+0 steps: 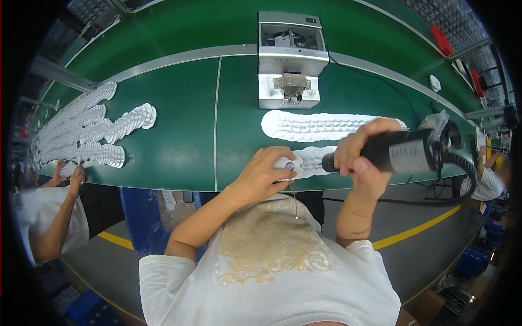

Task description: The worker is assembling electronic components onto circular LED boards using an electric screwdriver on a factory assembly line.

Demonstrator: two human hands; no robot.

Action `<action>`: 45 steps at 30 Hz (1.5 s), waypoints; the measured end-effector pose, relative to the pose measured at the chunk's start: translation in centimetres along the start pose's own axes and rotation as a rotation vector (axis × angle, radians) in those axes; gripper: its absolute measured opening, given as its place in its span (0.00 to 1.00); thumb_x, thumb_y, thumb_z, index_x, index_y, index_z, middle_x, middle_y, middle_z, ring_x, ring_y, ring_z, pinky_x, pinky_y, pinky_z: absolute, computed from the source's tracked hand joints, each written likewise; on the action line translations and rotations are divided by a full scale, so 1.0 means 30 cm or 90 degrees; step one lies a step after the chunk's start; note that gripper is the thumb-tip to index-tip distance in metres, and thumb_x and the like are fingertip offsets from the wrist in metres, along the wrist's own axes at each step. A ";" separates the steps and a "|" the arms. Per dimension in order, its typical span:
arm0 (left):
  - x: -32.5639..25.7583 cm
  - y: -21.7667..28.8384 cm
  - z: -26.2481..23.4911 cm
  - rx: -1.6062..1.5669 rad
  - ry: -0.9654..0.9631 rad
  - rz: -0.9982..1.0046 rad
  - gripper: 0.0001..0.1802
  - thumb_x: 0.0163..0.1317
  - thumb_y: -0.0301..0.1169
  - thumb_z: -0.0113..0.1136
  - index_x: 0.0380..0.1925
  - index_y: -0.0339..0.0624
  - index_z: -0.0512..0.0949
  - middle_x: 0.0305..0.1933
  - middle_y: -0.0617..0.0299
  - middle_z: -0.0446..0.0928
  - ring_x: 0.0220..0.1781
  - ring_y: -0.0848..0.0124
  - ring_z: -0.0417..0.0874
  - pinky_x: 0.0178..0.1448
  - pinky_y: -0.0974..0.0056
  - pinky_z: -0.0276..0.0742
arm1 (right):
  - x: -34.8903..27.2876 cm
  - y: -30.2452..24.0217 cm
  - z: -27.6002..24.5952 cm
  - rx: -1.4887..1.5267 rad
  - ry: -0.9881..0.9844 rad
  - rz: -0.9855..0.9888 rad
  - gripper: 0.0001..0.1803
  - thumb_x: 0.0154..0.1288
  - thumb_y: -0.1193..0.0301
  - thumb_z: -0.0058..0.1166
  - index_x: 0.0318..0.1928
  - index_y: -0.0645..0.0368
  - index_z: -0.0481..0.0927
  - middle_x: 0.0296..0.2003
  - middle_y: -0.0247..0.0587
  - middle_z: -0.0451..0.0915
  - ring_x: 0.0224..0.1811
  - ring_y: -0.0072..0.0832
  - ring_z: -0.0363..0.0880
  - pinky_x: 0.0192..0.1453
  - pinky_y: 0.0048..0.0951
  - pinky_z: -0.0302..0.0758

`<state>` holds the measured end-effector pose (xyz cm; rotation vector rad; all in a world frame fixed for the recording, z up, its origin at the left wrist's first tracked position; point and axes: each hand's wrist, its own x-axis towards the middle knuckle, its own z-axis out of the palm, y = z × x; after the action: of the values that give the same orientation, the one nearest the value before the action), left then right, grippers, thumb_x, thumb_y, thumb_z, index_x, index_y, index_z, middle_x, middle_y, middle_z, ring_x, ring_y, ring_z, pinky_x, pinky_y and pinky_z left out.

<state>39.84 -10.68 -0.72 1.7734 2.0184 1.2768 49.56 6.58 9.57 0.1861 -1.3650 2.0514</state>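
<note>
My right hand (364, 149) is wrapped around a black electric screwdriver (399, 151), held sideways above the bench with its nose toward the left. My left hand (263, 173) is closed, with fingers and thumb, on a white rounded part (280, 163) near the bench's front edge. A small round dark-centred fitting (290, 166) shows on that part, and a thin wire (295, 201) hangs below it. Between my hands lies a short row of overlapping white parts (312, 161). Beyond it runs a longer row of similar parts (321, 127).
A metal screw feeder (291, 65) stands behind the rows. Overlapping white parts (81, 127) are heaped on the bench's left. A co-worker's hands (70, 174) handle parts there. A blue bin (133, 217) sits below the front edge. The screwdriver's coiled cable (467, 168) hangs at right.
</note>
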 end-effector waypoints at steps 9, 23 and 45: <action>-0.006 -0.016 -0.004 -0.013 0.005 0.034 0.12 0.39 0.26 0.67 0.29 0.46 0.80 0.49 0.59 0.72 0.54 0.60 0.72 0.51 0.58 0.68 | 0.330 0.130 0.056 -0.073 0.063 -0.172 0.17 0.53 0.82 0.54 0.45 0.68 0.69 0.18 0.37 0.73 0.15 0.21 0.70 0.21 0.24 0.69; -0.002 -0.024 -0.010 -0.058 0.011 0.038 0.13 0.41 0.25 0.65 0.31 0.47 0.78 0.49 0.62 0.71 0.55 0.61 0.70 0.52 0.58 0.67 | 0.382 0.218 0.093 -0.212 0.023 -0.104 0.13 0.50 0.84 0.50 0.40 0.67 0.69 0.17 0.36 0.71 0.13 0.20 0.68 0.19 0.23 0.67; -0.008 -0.021 -0.017 -0.051 0.017 0.018 0.11 0.41 0.26 0.65 0.29 0.49 0.80 0.50 0.65 0.72 0.54 0.65 0.71 0.53 0.59 0.67 | 0.033 0.098 0.102 -0.179 0.013 0.020 0.21 0.48 0.77 0.51 0.44 0.61 0.62 0.17 0.36 0.65 0.10 0.20 0.60 0.16 0.23 0.64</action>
<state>39.14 -11.09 -0.92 1.7632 1.9336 1.3764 46.34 3.66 9.13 0.0219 -1.6327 1.8550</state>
